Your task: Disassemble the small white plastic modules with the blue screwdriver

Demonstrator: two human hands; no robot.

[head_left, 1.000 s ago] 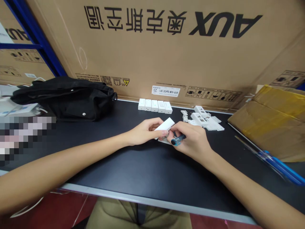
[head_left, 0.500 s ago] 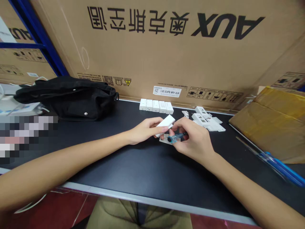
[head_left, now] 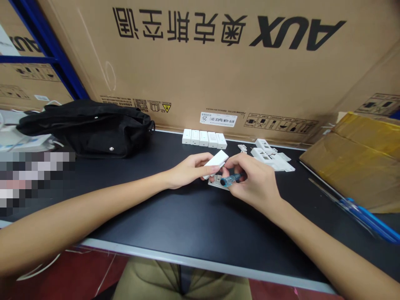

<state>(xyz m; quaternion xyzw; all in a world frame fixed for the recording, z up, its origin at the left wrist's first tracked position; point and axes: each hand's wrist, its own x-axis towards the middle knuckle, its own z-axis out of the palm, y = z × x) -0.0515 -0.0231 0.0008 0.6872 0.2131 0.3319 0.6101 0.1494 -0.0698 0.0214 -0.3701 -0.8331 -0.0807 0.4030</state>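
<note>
My left hand [head_left: 190, 171] is closed around a small white plastic case [head_left: 216, 161], held tilted above the black table. Tucked in my right hand [head_left: 254, 179] is a screwdriver [head_left: 230, 180] with a translucent blue handle, its dark end pointing left. The thumb and forefinger of that hand meet at the right edge of the white case; whether they pinch a small part there is hidden. Below the case, a flat white plastic piece [head_left: 215, 182] lies on the table, partly covered by my fingers.
Several white cases [head_left: 204, 138] stand in a row at the back. White plastic parts [head_left: 272, 159] and small pieces [head_left: 242, 148] lie right of them. A black bag [head_left: 90, 127] is at left; a taped carton [head_left: 356, 162] and blue-handled tools [head_left: 368, 218] are at right.
My right thumb and forefinger have shifted very slightly at the case's edge. Both hands keep their hold, and the view has drifted a little.
</note>
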